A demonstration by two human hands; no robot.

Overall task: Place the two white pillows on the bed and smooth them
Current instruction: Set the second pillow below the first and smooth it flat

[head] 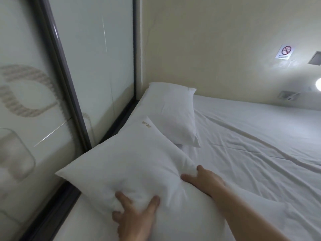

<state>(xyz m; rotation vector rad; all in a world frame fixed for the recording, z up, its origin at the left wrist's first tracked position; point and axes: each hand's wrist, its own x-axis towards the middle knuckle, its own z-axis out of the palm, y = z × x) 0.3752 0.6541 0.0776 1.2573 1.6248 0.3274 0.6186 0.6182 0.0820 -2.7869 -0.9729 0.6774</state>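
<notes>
1. The near pillow (135,164) lies at the left edge of the bed (251,153), close to the viewer, with its left corner reaching past the mattress edge toward the glass partition (90,66). A small gold mark sits near its far end.
2. The left hand (137,216) grips the near pillow's front edge: the fingers are spread and pressed into the white fabric, which puckers around them.
3. The right hand (203,178) holds the same pillow at its right side, the fingers curled into the cloth with a bunch of fabric gathered between thumb and fingers. The bare forearm runs down toward the lower right of the view.
4. The far pillow (173,115) rests in the corner of the bed, where the glass partition meets the cream wall (217,49). Its near end touches or slightly overlaps the far end of the near pillow; no hand is on it.
5. The bed is covered with a white sheet, creased in long folds running across the right half.
6. On the wall at the right hangs a no-smoking sign (285,52), with a bright lamp (318,84) at the frame's edge below it.
</notes>
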